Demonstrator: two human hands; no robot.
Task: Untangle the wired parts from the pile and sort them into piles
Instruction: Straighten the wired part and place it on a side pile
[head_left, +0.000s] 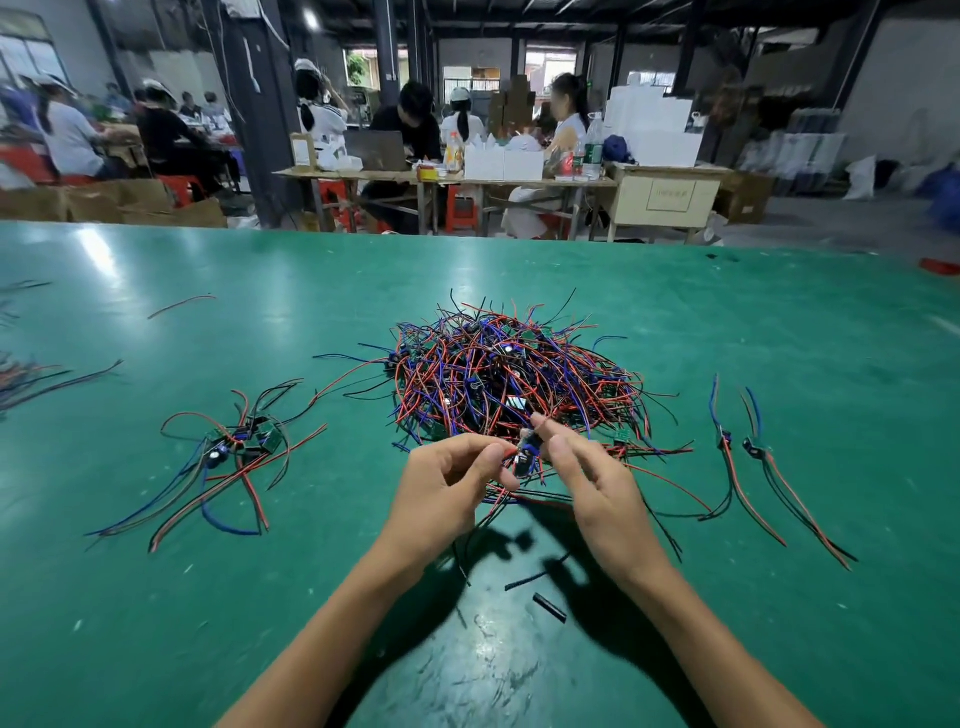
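A big tangled pile (514, 371) of red, blue and black wires with small green boards lies in the middle of the green table (260, 597). At its near edge both my hands hold one small black wired part (523, 457) just above the table. My left hand (449, 486) pinches it from the left. From the right, my right hand (587, 473) pinches its upper end. The part's wires trail down under my hands. A sorted pile (236, 447) of board parts lies to the left. Two separate wired parts (748, 452) lie to the right.
Loose wires lie at the table's far left edge (31, 379), and a single red wire (179, 305) further back. Short black tube pieces (548, 605) sit between my forearms. People work at tables beyond the far edge.
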